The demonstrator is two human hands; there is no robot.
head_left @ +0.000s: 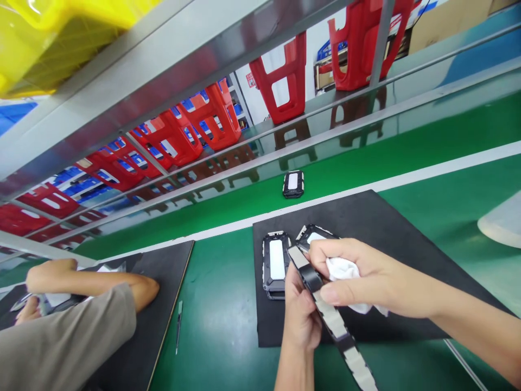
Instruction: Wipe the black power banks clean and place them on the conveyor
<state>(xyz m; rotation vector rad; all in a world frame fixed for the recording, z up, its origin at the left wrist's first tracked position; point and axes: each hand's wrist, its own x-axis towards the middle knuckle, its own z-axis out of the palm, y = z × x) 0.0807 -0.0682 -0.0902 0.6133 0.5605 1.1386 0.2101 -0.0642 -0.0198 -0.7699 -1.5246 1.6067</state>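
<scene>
My left hand is closed around a thick, slab-shaped black-and-beige device, which is tilted up so its narrow side faces me. A crumpled white cloth is bunched in my right hand, whose thumb and fingers press near the device's upper end. Just left of my hands, a similar black device with a white panel lies on the black mat, seemingly stacked on another. One more such device lies behind my right hand, partly hidden by it.
Farther back, another panelled device rests on the green belt. A thin pen-like tool lies between the mats. At left, a co-worker's arm reaches over a second black mat. Red stools stand beyond the metal rail.
</scene>
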